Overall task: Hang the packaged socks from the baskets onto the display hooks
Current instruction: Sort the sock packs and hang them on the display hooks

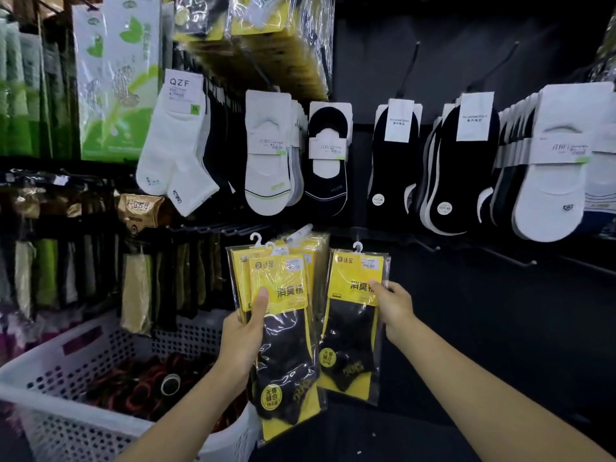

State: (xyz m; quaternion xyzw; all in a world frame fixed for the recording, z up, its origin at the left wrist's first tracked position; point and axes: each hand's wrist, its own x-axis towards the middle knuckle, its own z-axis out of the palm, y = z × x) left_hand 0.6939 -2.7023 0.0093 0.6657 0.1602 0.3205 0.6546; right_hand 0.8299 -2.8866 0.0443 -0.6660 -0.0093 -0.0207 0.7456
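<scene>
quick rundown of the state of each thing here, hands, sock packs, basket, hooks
left hand: gripping a stack of yellow packs, upright
right hand: holding a single yellow pack, upright, not hung
white basket: holds dark items
bare hooks: nothing on them
upper hooks: loaded with socks

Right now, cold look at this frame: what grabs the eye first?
The bright yellow sock packs, bottom centre: the left hand grips a fanned stack while the right hand holds a single pack just beside it, white hanger hooks up. Behind them, white and black no-show socks hang in a row across the dark display wall. A white perforated basket sits lower left.
</scene>
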